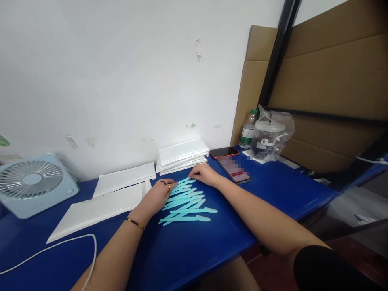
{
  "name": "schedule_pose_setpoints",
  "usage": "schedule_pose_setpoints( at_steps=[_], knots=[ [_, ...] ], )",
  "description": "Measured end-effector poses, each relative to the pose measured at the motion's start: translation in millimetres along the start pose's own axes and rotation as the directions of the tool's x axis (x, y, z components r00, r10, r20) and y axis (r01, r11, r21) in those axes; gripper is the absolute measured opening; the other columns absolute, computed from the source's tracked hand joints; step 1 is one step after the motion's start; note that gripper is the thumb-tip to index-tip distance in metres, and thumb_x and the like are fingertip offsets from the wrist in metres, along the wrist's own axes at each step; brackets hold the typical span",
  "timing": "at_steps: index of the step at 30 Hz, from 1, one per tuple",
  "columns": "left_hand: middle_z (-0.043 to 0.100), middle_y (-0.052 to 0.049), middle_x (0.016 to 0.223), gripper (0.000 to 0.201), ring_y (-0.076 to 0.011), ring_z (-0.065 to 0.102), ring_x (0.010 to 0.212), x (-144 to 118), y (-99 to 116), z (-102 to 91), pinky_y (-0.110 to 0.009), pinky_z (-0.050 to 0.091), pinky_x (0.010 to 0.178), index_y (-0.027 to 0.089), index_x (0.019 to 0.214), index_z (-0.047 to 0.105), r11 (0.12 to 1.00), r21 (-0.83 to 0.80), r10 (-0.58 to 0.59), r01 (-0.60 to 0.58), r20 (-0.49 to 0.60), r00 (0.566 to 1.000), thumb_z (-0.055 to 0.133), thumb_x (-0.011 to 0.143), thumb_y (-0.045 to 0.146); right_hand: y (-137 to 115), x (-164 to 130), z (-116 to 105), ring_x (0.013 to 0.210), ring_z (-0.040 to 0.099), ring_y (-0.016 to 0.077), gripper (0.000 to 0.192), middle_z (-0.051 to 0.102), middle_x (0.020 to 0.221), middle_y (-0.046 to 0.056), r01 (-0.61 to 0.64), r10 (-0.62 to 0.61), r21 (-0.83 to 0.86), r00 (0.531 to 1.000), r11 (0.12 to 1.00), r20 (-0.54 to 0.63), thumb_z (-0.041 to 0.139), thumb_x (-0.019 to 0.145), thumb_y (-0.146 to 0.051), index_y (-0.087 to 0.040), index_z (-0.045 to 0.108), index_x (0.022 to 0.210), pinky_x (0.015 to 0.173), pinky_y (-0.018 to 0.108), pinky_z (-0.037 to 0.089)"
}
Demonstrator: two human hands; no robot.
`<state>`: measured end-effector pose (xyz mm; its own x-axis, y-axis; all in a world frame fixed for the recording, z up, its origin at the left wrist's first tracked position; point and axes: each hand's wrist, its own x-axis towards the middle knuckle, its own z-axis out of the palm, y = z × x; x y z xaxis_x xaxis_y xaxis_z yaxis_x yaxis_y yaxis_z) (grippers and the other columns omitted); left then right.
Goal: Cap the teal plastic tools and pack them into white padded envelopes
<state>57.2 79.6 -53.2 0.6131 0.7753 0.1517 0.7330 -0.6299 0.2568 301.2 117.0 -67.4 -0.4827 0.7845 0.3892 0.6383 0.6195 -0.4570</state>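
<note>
While the left hand (159, 196) lies over the left ends of the turquoise sticks (190, 210), the right hand (203, 173) reaches in from the right to their far end. Its thumb and forefinger are narrow, at the right tip of the farthest stick; I cannot tell whether they pinch it. The left fingers are stretched forward and near together, against the far sticks, and their grip is partly hidden, so I cannot tell whether they hold any. The sticks lie in a loose row on the blue table (273, 194), between the two forearms, with the nearest ones crossing each other and their broader ends to the right.

Just beyond the hands, a stack of white packets (183, 151) sits near the wall (136, 81). Two more flat packets (100, 210) lie to the left of the left hand, and farther left stands a pale blue fan (33, 178). A white cable (94, 242) loops across the near left side. To the right of the stack are an orange-edged phone (224, 152) and, nearer, a second phone (235, 171) with its screen lit. Farther right, a green-capped bottle (247, 133) stands beside a clear plastic bag (269, 139), with cardboard (257, 68) behind them.
</note>
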Motion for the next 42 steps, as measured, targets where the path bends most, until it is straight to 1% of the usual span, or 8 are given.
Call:
schedule_pose_setpoints(
  at_steps=[9,12,17,21,25,35,39,42],
  knots=[
    [0.053,-0.004,0.126,0.042,-0.0199,0.045,0.116,-4,7,-5.8,-0.033,0.036,0.101,0.023,0.122,0.055,0.998,-0.057,-0.038,0.039,0.017,0.999,0.029,0.091,0.035,-14,-4,-7,0.077,0.061,0.0156,0.022,0.067,0.089,0.007,-0.064,0.06,0.055,0.996,0.996,0.064,0.06,0.078,-0.027,-0.018,0.07,0.096,0.071,0.025,0.045],
    [0.047,-0.008,0.133,0.057,-0.0241,0.039,0.123,-13,17,-10.9,-0.037,0.034,0.101,0.021,0.133,0.041,0.992,-0.097,-0.078,0.083,0.054,0.995,0.033,0.087,0.054,-27,-12,-19,0.106,0.052,0.0242,0.058,0.057,0.117,0.012,-0.097,0.083,0.062,0.976,0.993,0.201,0.06,0.075,-0.05,-0.019,0.054,0.123,0.089,0.033,0.041],
    [0.033,-0.013,0.142,0.112,-0.0334,0.028,0.128,-27,38,-18.2,-0.04,0.033,0.1,0.017,0.142,0.02,0.995,-0.019,-0.092,0.098,0.213,0.973,0.063,0.052,0.07,-64,-32,-36,0.129,0.022,0.0372,0.11,0.029,0.141,0.014,-0.086,0.119,-0.088,0.839,0.992,0.531,0.074,0.049,-0.056,-0.019,0.026,0.141,0.102,0.048,0.025],
    [0.05,-0.011,0.123,0.071,-0.0288,0.043,0.114,-31,56,-18.9,-0.037,0.038,0.094,0.017,0.124,0.045,0.998,0.053,-0.04,0.03,0.187,0.982,0.063,0.064,0.049,-91,-40,-33,0.11,0.042,0.0331,0.081,0.044,0.119,0.013,0.009,0.108,-0.198,0.814,0.98,0.571,0.074,0.05,-0.045,-0.016,0.047,0.121,0.082,0.041,0.044],
    [0.058,-0.009,0.1,0.033,-0.0229,0.053,0.094,-29,71,-13.5,-0.033,0.044,0.082,0.016,0.102,0.053,0.99,0.139,-0.035,0.013,0.156,0.987,0.051,0.07,0.024,-99,-41,-20,0.089,0.053,0.0246,0.049,0.05,0.104,0.011,0.048,0.101,-0.27,0.852,0.962,0.513,0.064,0.06,-0.026,-0.015,0.05,0.105,0.066,0.031,0.046],
    [0.064,-0.007,0.085,0.019,-0.0229,0.061,0.08,-19,70,3.7,-0.032,0.045,0.07,0.017,0.086,0.054,0.96,0.217,-0.19,0.176,0.044,0.981,0.05,0.068,0.018,-100,-30,-5,0.081,0.059,0.0231,0.026,0.059,0.092,0.009,0.091,0.051,-0.366,0.931,0.926,0.36,0.057,0.067,-0.02,-0.016,0.057,0.093,0.065,0.03,0.043],
    [0.065,-0.007,0.083,0.022,-0.0243,0.063,0.074,-16,66,-5.5,-0.031,0.043,0.06,0.018,0.097,0.048,0.953,0.173,-0.25,0.25,-0.02,0.968,0.047,0.075,0.025,-95,-28,-27,0.09,0.056,0.0212,0.049,0.057,0.104,0.005,-0.016,0.031,-0.1,0.988,0.995,0.154,0.068,0.065,-0.037,-0.022,0.054,0.11,0.073,0.03,0.044],
    [0.064,-0.004,0.08,0.02,-0.0222,0.063,0.072,-16,66,-13.0,-0.027,0.041,0.057,0.02,0.095,0.045,0.956,0.104,-0.269,0.274,-0.059,0.961,0.046,0.076,0.025,-90,-25,-36,0.088,0.057,0.0192,0.051,0.059,0.104,0.005,-0.151,0.159,0.252,0.987,0.956,-0.009,0.052,0.078,-0.055,-0.023,0.051,0.118,0.073,0.03,0.044]
  ],
)
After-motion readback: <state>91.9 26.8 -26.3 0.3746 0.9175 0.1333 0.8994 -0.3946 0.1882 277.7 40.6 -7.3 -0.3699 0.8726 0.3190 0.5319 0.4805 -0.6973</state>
